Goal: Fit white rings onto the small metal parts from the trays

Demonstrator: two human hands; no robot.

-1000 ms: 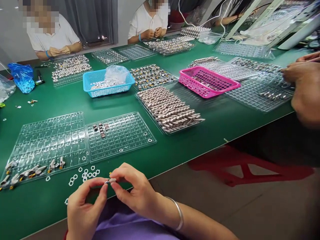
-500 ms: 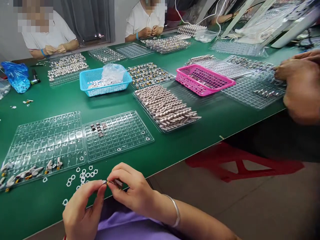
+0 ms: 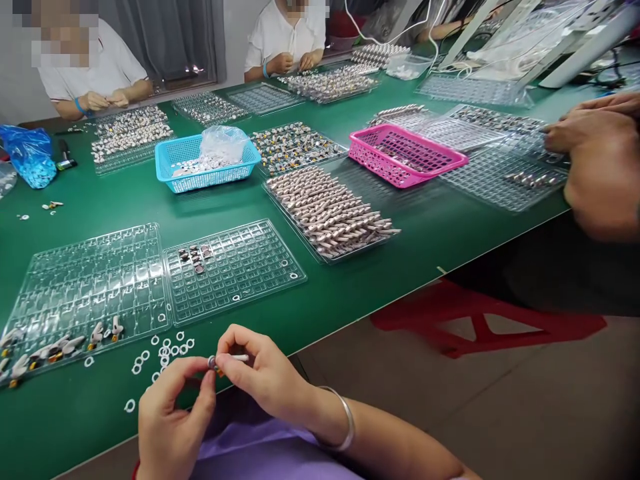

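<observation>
My right hand (image 3: 263, 377) pinches a small white rod-like part (image 3: 235, 359) at the table's near edge. My left hand (image 3: 173, 420) meets it from the left, its fingertips closed on a small dark ring (image 3: 212, 363) at the part's end. Just above the hands, several loose white rings (image 3: 165, 350) lie on the green table (image 3: 350, 293). A clear tray (image 3: 85, 293) at the left holds a few finished white-and-gold pieces along its near row. Beside it, a second clear tray (image 3: 235, 267) holds a few dark round parts (image 3: 196, 257).
A tray of piled grey rods (image 3: 327, 213) sits mid-table, with a blue basket (image 3: 207, 163) and a pink basket (image 3: 407, 157) behind it. Another person's hands (image 3: 595, 160) work at the right edge. Two people sit at the far side. A red stool (image 3: 480, 320) stands below the table.
My hands have turned the small part between the fingertips; its white end now points right. The view has shifted slightly.
</observation>
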